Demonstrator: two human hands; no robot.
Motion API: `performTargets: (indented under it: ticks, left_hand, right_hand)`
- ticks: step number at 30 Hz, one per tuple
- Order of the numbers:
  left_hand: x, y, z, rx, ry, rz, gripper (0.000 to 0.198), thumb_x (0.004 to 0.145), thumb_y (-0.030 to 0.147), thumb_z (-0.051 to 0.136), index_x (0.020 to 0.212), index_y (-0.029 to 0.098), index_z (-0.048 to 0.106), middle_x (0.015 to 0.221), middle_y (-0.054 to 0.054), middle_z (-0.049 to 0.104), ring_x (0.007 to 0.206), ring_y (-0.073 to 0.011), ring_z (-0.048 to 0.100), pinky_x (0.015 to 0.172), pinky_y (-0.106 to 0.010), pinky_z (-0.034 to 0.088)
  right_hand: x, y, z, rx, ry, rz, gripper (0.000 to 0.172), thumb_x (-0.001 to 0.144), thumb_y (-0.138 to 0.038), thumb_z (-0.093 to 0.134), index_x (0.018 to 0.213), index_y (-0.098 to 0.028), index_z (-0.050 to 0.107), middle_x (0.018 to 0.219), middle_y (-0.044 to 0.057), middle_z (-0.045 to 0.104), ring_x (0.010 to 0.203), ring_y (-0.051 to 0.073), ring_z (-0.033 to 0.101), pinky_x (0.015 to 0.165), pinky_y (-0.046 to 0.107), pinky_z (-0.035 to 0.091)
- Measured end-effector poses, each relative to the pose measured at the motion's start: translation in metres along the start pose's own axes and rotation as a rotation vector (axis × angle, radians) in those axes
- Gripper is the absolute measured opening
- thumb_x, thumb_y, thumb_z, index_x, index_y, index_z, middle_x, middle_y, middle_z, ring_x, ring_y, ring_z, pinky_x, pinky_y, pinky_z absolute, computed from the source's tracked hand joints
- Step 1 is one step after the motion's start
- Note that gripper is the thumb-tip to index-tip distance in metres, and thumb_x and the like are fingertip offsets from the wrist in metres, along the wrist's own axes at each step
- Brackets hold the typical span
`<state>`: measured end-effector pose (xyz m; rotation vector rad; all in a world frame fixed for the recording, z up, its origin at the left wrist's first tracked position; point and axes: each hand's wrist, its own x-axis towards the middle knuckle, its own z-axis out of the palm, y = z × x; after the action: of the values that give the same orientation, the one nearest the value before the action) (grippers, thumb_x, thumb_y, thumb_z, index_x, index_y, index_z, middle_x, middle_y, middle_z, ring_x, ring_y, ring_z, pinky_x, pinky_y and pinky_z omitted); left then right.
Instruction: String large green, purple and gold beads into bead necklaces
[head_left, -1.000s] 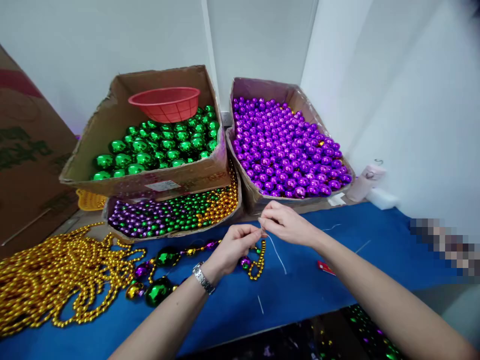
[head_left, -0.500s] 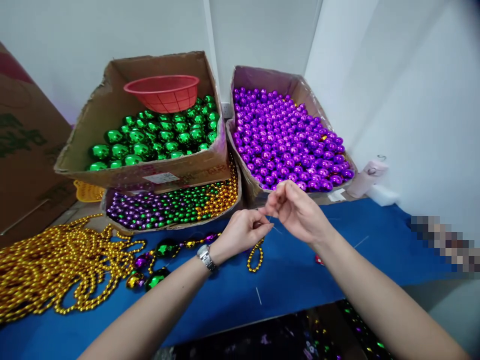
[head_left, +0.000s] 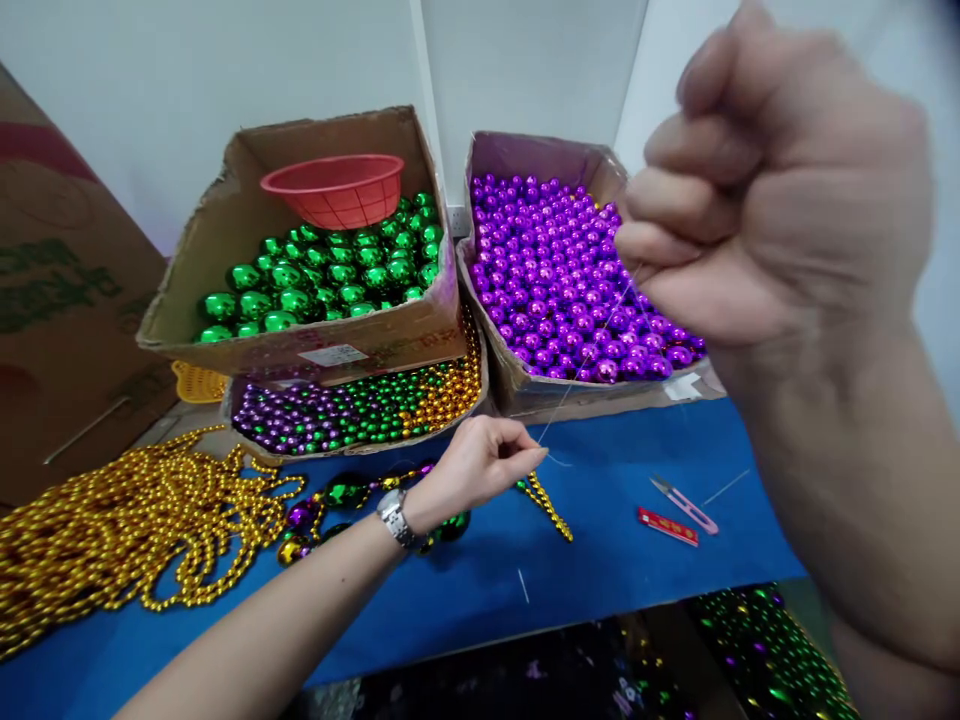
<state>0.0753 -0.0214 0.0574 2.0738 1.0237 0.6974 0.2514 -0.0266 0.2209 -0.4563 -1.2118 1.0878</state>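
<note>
My left hand (head_left: 491,462), wearing a wristwatch (head_left: 395,517), pinches a thin clear thread (head_left: 576,378) between thumb and fingertips above the blue table. The thread rises taut to my right hand (head_left: 780,190), which is closed in a fist close to the camera and slightly blurred. A short loose end sticks out past my left fingertips. Below and behind the left hand lies a strand of large and small green, purple and gold beads (head_left: 346,490), partly hidden by wrist and forearm. A short doubled length of small gold beads (head_left: 551,508) lies just right of that hand.
Pink thread snips (head_left: 686,505) and a red packet (head_left: 667,527) lie on the blue tabletop (head_left: 600,560). Gold bead strands (head_left: 150,530) are piled left. Behind stand boxes of green balls (head_left: 285,275), purple balls (head_left: 555,270) and small mixed beads (head_left: 360,410). A red basket (head_left: 334,190) rests on the green balls.
My right hand has pulled away from the left, up and to the right towards the camera, drawing the thread out between them. The snips and red packet are now uncovered.
</note>
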Motion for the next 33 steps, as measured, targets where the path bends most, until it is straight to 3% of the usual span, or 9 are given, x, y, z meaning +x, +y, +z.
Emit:
performTargets:
  ticks: [4, 8, 11, 13, 15, 18, 22, 25, 33]
  left_hand:
    - [-0.012, -0.017, 0.017, 0.0, -0.055, -0.049, 0.025, 0.082, 0.033, 0.057, 0.072, 0.013, 0.069, 0.065, -0.003, 0.067, 0.058, -0.0122, 0.057, 0.053, -0.02, 0.041]
    - [-0.016, -0.027, 0.04, -0.027, -0.225, -0.048, 0.024, 0.082, 0.031, 0.056, 0.07, 0.014, 0.067, 0.066, -0.002, 0.067, 0.06, -0.0125, 0.058, 0.055, -0.02, 0.04]
    - [-0.015, -0.032, 0.054, -0.113, -0.32, -0.051, 0.022, 0.081, 0.03, 0.056, 0.069, 0.013, 0.065, 0.064, -0.001, 0.063, 0.058, -0.0112, 0.053, 0.055, -0.02, 0.038]
    - [-0.015, -0.034, 0.06, -0.178, -0.317, -0.08, 0.024, 0.081, 0.032, 0.057, 0.066, 0.014, 0.061, 0.058, 0.002, 0.056, 0.053, -0.0095, 0.046, 0.051, -0.02, 0.034]
    - [-0.017, -0.036, 0.061, -0.255, -0.273, -0.134, 0.027, 0.082, 0.035, 0.056, 0.064, 0.014, 0.057, 0.054, 0.004, 0.048, 0.049, -0.0082, 0.039, 0.047, -0.02, 0.03]
    - [-0.022, -0.04, 0.057, -0.418, -0.18, -0.219, 0.029, 0.084, 0.038, 0.055, 0.066, 0.014, 0.056, 0.054, 0.005, 0.044, 0.048, -0.0074, 0.035, 0.046, -0.02, 0.027]
    - [-0.029, -0.047, 0.048, -0.578, 0.028, -0.253, 0.026, 0.081, 0.035, 0.061, 0.069, 0.013, 0.057, 0.059, 0.003, 0.05, 0.053, -0.0078, 0.04, 0.049, -0.02, 0.031]
    - [-0.031, -0.051, 0.045, -0.631, 0.074, -0.265, 0.024, 0.081, 0.035, 0.063, 0.072, 0.013, 0.059, 0.058, 0.003, 0.051, 0.052, -0.0074, 0.04, 0.049, -0.019, 0.03]
    - [-0.03, -0.055, 0.04, -0.768, 0.084, -0.332, 0.021, 0.077, 0.032, 0.069, 0.08, 0.011, 0.069, 0.065, -0.001, 0.061, 0.052, -0.0065, 0.044, 0.049, -0.018, 0.034]
  right_hand:
    - [0.009, 0.015, 0.002, -0.026, -0.047, -0.008, 0.036, 0.099, -0.022, 0.041, 0.064, -0.017, 0.049, 0.05, -0.009, 0.019, 0.037, 0.003, 0.015, 0.035, 0.02, 0.009]
    - [0.011, 0.076, 0.025, -0.123, -0.274, 0.078, 0.026, 0.098, -0.025, 0.043, 0.074, -0.017, 0.05, 0.055, -0.01, 0.033, 0.04, 0.002, 0.029, 0.038, 0.016, 0.02]
    - [0.008, 0.121, 0.051, -0.395, -0.607, 0.063, 0.03, 0.1, -0.028, 0.038, 0.08, -0.014, 0.055, 0.067, -0.004, 0.051, 0.058, 0.005, 0.05, 0.054, 0.017, 0.038]
    - [0.004, 0.14, 0.061, -0.753, -1.079, -0.044, 0.014, 0.093, -0.024, 0.054, 0.088, -0.015, 0.063, 0.084, 0.001, 0.062, 0.077, 0.011, 0.056, 0.07, 0.023, 0.042]
    - [-0.006, 0.147, 0.058, -1.207, -1.218, -0.134, 0.02, 0.088, -0.037, 0.062, 0.094, -0.02, 0.069, 0.094, 0.006, 0.063, 0.088, 0.022, 0.057, 0.075, 0.036, 0.042]
    - [-0.032, 0.142, 0.026, -1.512, -0.949, -0.374, 0.018, 0.092, -0.028, 0.055, 0.092, -0.018, 0.069, 0.101, 0.01, 0.062, 0.099, 0.029, 0.053, 0.079, 0.043, 0.04]
    - [-0.081, 0.136, -0.039, -1.283, -0.624, -0.011, 0.025, 0.098, -0.029, 0.042, 0.104, -0.018, 0.064, 0.1, 0.006, 0.064, 0.091, 0.018, 0.059, 0.081, 0.032, 0.043]
    - [-0.117, 0.144, -0.069, -1.224, -0.614, 0.076, 0.02, 0.096, -0.027, 0.048, 0.112, -0.019, 0.058, 0.102, 0.003, 0.066, 0.09, 0.015, 0.061, 0.078, 0.025, 0.045]
    - [-0.167, 0.162, -0.061, -1.217, -0.509, 0.129, 0.027, 0.099, -0.027, 0.038, 0.085, -0.018, 0.06, 0.08, 0.005, 0.062, 0.075, 0.017, 0.057, 0.07, 0.029, 0.039]
